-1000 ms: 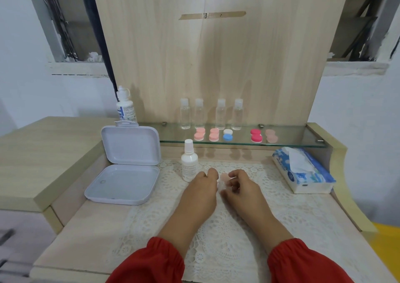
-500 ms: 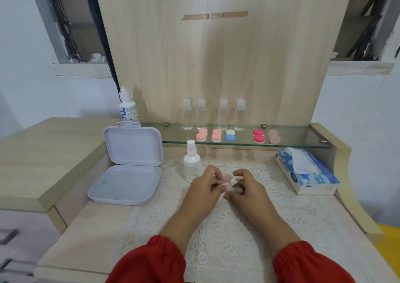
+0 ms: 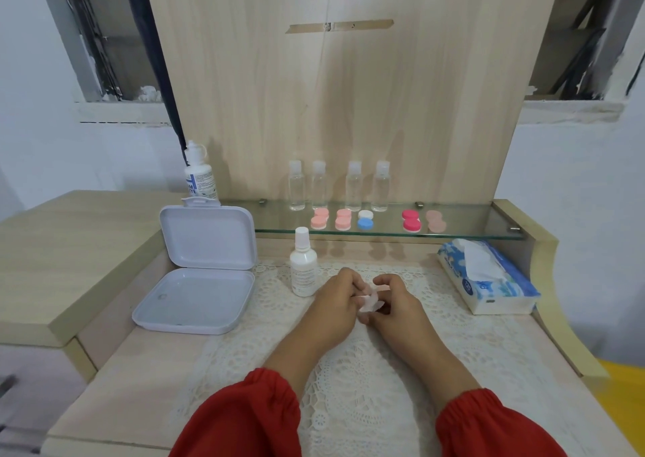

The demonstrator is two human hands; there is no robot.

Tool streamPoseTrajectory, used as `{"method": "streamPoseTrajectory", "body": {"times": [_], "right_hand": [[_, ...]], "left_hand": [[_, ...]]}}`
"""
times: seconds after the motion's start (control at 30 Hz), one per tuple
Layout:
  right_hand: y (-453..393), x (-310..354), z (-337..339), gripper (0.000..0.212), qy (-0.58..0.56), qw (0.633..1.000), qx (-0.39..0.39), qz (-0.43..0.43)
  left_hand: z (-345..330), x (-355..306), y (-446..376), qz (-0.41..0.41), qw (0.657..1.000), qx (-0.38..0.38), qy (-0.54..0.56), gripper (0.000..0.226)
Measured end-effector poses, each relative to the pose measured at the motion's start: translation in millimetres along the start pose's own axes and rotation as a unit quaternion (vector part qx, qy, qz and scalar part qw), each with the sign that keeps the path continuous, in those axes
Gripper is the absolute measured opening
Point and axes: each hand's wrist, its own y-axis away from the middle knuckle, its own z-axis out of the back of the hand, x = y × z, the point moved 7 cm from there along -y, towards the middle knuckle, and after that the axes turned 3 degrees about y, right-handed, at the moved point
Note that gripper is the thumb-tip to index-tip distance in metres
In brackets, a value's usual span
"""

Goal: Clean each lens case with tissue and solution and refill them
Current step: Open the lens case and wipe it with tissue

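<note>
Two red sleeves (image 3: pixel 244 418) are seen nearest; above the white lace mat (image 3: pixel 366 386), a pale pink plastic lens case (image 3: pixel 370 301) is pinched between the left hand (image 3: pixel 335 308) and right hand (image 3: pixel 396 308). Five more cases are lined up on the far glass shelf (image 3: pixel 467 228).

A single wide-angle camera sat on the person's head, looking forward and steeply down across the lace mat (image 3: pixel 366 386). The mat filled the lower middle of the view, close under the lens, with both red sleeves cutting in at the bottom edge. Beyond the mat, the glass shelf (image 3: pixel 471 233) and the wooden back panel (image 3: pixel 349 107) stood farther off, facing the camera squarely. Straight edges bowed near the frame's sides. No second view overlapped it.
</note>
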Motion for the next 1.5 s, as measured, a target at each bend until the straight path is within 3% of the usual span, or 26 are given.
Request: {"method": "streamPoseTrajectory", "body": {"times": [0.07, 0.13, 0.2, 0.43, 0.6, 0.7, 0.87, 0.93, 1.0, 1.1, 1.3, 1.5], "right_hand": [[-1, -1, 0, 0.051, 0.0, 1.0, -0.002, 0.002], [-2, -2, 0, 0.052, 0.002, 1.0, -0.006, 0.0], [-2, -3, -1, 0.053, -0.001, 1.0, -0.006, -0.003], [-1, -1, 2, 0.049, -0.016, 1.0, -0.008, 0.003], [-2, -2, 2, 0.05, -0.015, 1.0, -0.012, 0.006], [-2, -3, 2, 0.051, -0.021, 1.0, -0.012, 0.006], [-1, -1, 0, 0.051, -0.021, 1.0, -0.009, 0.009], [0, 1, 0, 0.049, -0.016, 1.0, -0.009, 0.012], [0, 2, 0, 0.048, -0.007, 1.0, -0.009, 0.014], [-1, 1, 0, 0.05, 0.009, 1.0, -0.013, 0.012], [1, 1, 1, 0.047, 0.001, 1.0, -0.016, 0.01], [0, 1, 0, 0.048, -0.014, 1.0, -0.008, 0.004]], "left_hand": [[4, 4, 1, 0.028, 0.994, -0.025, 0.101, 0.022], [19, 7, 3, 0.028, 0.979, -0.1, 0.175, 0.024], [30, 8, 6, 0.014, 0.971, -0.146, 0.189, 0.027], [12, -1, 8, -0.048, 0.998, -0.043, -0.022, 0.021], [7, -9, 8, -0.137, 0.97, -0.015, -0.2, 0.015], [3, -8, 7, -0.146, 0.959, -0.009, -0.241, 0.014], [6, -4, 1, -0.072, 0.985, -0.028, -0.154, 0.017], [3, 0, 1, -0.024, 0.999, -0.028, -0.04, 0.022], [5, 3, 1, 0.021, 0.995, -0.033, 0.091, 0.024], [24, 10, 6, 0.041, 0.977, -0.105, 0.181, 0.025], [22, 5, 11, -0.048, 0.997, -0.046, -0.041, 0.022], [26, 3, 15, -0.038, 0.999, -0.02, -0.012, 0.01]]}}
